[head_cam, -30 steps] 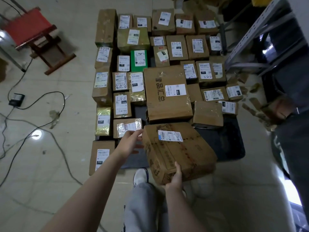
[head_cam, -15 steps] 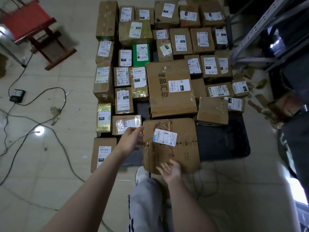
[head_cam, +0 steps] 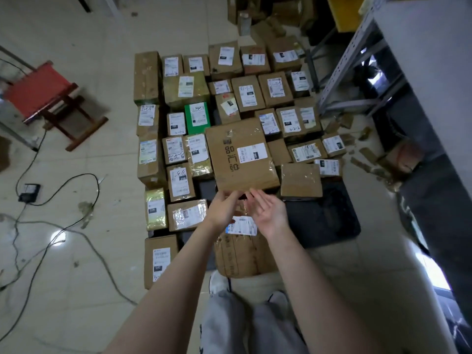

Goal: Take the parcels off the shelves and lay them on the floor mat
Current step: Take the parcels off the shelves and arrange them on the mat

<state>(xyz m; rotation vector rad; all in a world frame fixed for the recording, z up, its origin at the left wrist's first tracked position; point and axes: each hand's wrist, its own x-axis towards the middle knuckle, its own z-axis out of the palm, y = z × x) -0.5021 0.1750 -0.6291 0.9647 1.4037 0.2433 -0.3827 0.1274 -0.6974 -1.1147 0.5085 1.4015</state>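
parcel storeroom | labelled parcels [head_cam: 240,154] on floor | metal shelving [head_cam: 357,60]

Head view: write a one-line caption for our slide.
Left hand and right hand hover above a cardboard parcel at the near edge of the black floor mat, beside rows of labelled parcels.

Pale tiled floor [head_cam: 102,60], red stool [head_cam: 38,90], maybe charger [head_cam: 29,192].

Roughly thirty brown cardboard parcels [head_cam: 247,92] with white labels crowd one dark rectangular floor mat [head_cam: 324,215], two of them large flat cartons. Among them are one green box [head_cam: 196,117] and at least two shiny gold-wrapped packets [head_cam: 155,209]. Off the mat stand one red-topped wooden stool [head_cam: 38,90] and one grey metal shelf rack [head_cam: 357,62].
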